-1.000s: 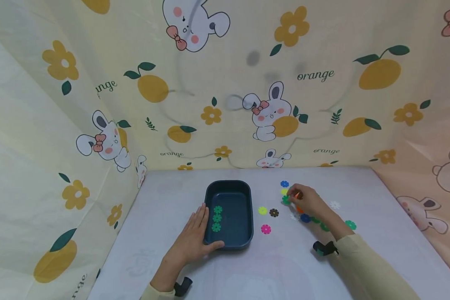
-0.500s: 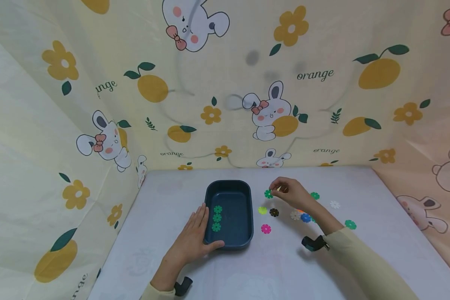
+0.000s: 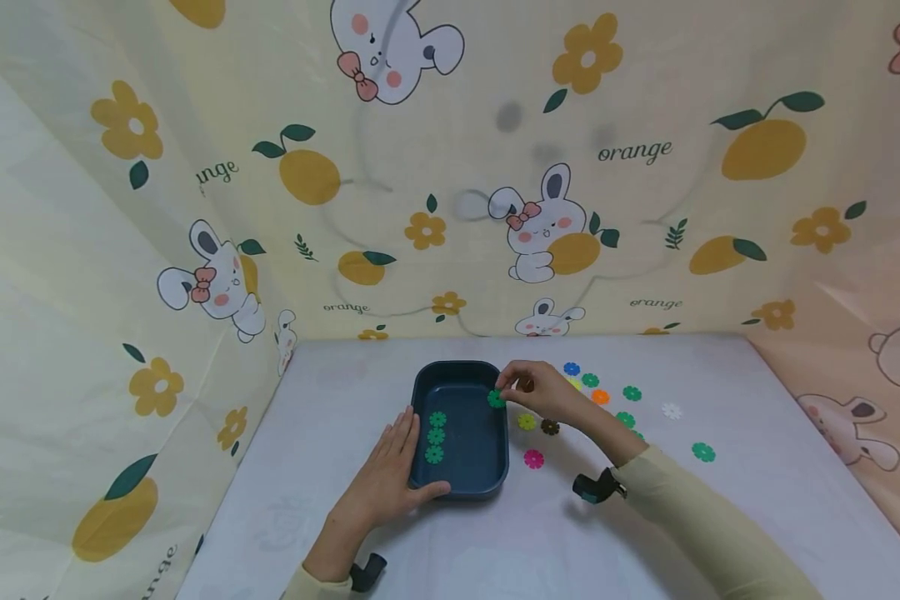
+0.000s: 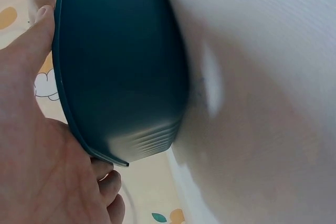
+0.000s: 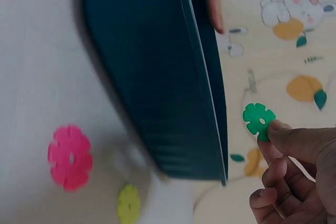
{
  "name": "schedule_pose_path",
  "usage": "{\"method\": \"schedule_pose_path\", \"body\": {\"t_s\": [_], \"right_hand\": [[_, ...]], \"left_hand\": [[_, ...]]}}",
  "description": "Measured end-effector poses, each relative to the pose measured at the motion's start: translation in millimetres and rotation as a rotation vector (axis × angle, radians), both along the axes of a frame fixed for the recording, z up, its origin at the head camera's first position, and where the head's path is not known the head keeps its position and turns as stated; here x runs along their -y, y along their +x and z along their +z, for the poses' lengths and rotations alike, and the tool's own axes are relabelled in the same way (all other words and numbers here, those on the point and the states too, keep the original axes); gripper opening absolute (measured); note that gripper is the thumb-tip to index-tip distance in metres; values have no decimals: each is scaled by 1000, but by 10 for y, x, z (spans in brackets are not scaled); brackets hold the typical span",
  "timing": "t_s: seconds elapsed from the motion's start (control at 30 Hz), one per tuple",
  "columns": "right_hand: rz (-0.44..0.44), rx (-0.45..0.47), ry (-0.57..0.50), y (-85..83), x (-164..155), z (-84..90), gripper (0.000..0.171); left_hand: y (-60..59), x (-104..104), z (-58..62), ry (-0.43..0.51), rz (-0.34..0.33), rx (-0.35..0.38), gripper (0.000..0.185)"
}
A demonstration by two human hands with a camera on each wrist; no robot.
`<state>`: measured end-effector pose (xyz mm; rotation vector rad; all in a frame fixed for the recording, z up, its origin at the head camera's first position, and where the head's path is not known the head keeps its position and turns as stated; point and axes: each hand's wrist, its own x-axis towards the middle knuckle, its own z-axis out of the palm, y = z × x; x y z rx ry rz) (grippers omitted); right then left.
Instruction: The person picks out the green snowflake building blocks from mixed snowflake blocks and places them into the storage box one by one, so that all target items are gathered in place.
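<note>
Right hand (image 3: 543,390) pinches green flower-shaped plastic disc (image 3: 497,399) between thumb and fingertip, over right rim of dark blue rectangular plastic tray (image 3: 420,392). Left hand (image 3: 386,479) flat, fingers straight along tray's left wall, thumb on near edge. Head view alone shows three green discs (image 3: 436,436) inside tray; right wrist view shows pinch close, pink disc (image 5: 70,157) on white table (image 3: 495,542).
</note>
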<state>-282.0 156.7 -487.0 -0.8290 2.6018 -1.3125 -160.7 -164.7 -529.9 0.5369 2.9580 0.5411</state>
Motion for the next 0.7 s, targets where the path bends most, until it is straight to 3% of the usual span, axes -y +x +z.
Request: {"method": "schedule_pose_path", "body": {"t_s": [0.33,0.7], "right_hand": [[122,15,35,16,357,-79,8],[194,39,112,13,639,-224,6]], "left_hand": [[-12,2,0,-20,3,15,122],[-7,15,-9,-3,-11,16,121]]}}
